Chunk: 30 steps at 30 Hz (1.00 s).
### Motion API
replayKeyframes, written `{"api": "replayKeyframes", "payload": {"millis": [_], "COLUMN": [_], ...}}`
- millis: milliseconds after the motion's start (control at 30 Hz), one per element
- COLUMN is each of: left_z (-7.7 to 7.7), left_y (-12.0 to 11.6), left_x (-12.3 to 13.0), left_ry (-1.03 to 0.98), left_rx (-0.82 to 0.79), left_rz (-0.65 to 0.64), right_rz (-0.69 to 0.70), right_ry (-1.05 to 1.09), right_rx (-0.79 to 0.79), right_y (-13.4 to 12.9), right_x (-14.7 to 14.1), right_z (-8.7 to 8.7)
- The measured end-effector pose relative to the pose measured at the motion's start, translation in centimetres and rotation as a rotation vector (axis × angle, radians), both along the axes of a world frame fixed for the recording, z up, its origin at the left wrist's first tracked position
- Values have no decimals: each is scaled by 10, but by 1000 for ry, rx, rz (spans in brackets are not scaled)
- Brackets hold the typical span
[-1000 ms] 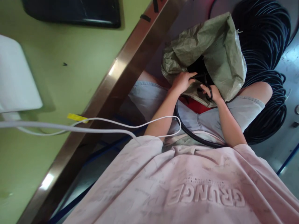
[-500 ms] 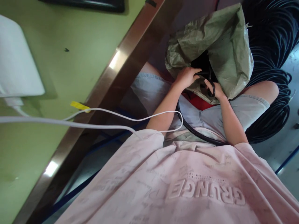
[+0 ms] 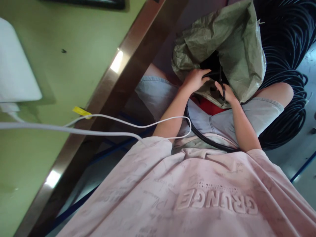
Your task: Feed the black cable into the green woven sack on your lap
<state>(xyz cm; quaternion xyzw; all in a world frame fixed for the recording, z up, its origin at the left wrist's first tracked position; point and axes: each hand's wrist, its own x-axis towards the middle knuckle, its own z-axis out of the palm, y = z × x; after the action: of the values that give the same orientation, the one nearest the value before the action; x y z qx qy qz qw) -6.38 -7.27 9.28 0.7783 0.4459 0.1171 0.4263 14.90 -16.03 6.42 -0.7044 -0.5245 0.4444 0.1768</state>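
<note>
Closest to the camera is the pink shirt [image 3: 197, 197], which fills the bottom of the view. Just past the shirt a thin white cable [image 3: 118, 121] runs in from the table side and loops over the person's left arm. A black hose [image 3: 204, 140] curves across the lap on the grey shorts [image 3: 222, 120], going from beside the left arm over to under the right arm. Further out, both hands are at the mouth of the green sack [image 3: 237, 56], which sits between the knees. The left hand [image 3: 195, 80] is curled around the sack's edge and a black thing at the opening. The right hand [image 3: 228, 93] is closed on a thin black loop [image 3: 223, 92] that hangs just in front of the sack. Inside the sack it is dark, and what is in there cannot be made out. Behind the sack and off to its right is a big pile of black cable [image 3: 286, 65], touching the right knee, so that side is crowded. To the left of the sack the shiny metal table edge [image 3: 118, 65] runs slanted, close to the left knee. Past that edge is the green table top [image 3: 61, 65], with a white thing [image 3: 14, 72] on it. The only open space near the sack is the grey floor [image 3: 291, 158] below the cable pile.
</note>
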Motion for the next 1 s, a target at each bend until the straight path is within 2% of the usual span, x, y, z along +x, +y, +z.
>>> {"api": "replayKeyframes", "payload": {"millis": [267,500,833,1000], "left_z": [5,15,10,13], "left_y": [0,-1,-1,-1], "left_x": [-3,-2,1,-3], "left_ry": [36,38,91,99], "left_rx": [5,-7,-32,-39], "left_rz": [33,32,41,57], "right_rz": [-40,-57,-25,-40], "right_ry": [60,93,130,101], "right_rx": [-10,69,113,72], "right_y": [2,2,3,2], "right_x": [8,-5,-4,-2], "right_z": [-2,6,6,5]}}
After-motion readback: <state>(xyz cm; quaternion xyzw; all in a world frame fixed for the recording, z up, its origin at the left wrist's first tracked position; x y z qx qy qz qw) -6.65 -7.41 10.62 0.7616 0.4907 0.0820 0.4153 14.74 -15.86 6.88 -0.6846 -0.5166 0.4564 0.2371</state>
